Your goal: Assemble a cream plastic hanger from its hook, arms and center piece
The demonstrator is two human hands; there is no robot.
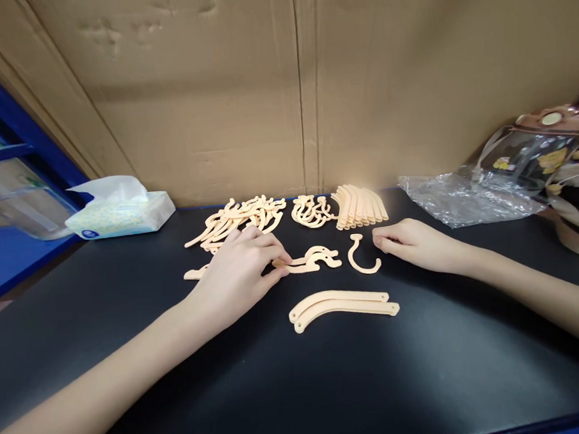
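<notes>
Currently, two wavy, notched, peach-coloured plastic pieces (pixel 301 268) are pinched between thumb and fingers of the left hand (pixel 245 260), at the middle of the smooth black tabletop (pixel 283 391). The right hand (pixel 414 242) is held with its fingers curled, just beside a single peach plastic hook (pixel 366 270); whether anything is enclosed by them cannot be told. Nearer the viewer, two long, bent peach plastic bars (pixel 344 304) are laid side by side. Behind, along a brown cardboard wall (pixel 210 103), are set a tangled heap of wavy peach pieces (pixel 244 214), a small cluster of peach hooks (pixel 312 212) and a neat row of bent peach bars (pixel 361 204).
</notes>
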